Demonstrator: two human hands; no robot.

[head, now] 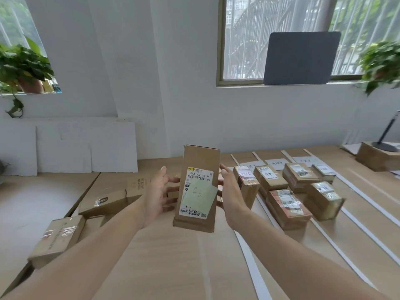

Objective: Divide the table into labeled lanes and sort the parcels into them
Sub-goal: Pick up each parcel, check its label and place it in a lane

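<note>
At far left of the counter [164,256], unsorted parcels [58,237] are left lying at loose angles, outside the lanes. This is judged to be the feed pile.

Centre: one tall parcel [198,187] is held upright in the air above the counter, label side turned to the camera. Presumably this is done so that the green note [200,197] stuck over the shipping label [199,176] can be read before a lane is chosen.

Left grip [158,195]: fingers nearly straight, passed behind the parcel's left edge, thumb lifted clear. Support only, no clamp.

Right grip [232,198]: fingers passed behind the right edge, thumb set at that edge. The load is judged to be carried mainly by this pinch.

Right of the grips, white strips [252,265] are laid along the counter as lane dividers, with handwritten paper labels [278,163] placed at the far ends. The writing is too small to be read. Sorted parcels [287,207] are set between the strips, close to those labels, so lanes appear to be filled from the far end.

Far right: a wooden block [368,158] carrying a dark stand is kept outside the lanes.
</note>
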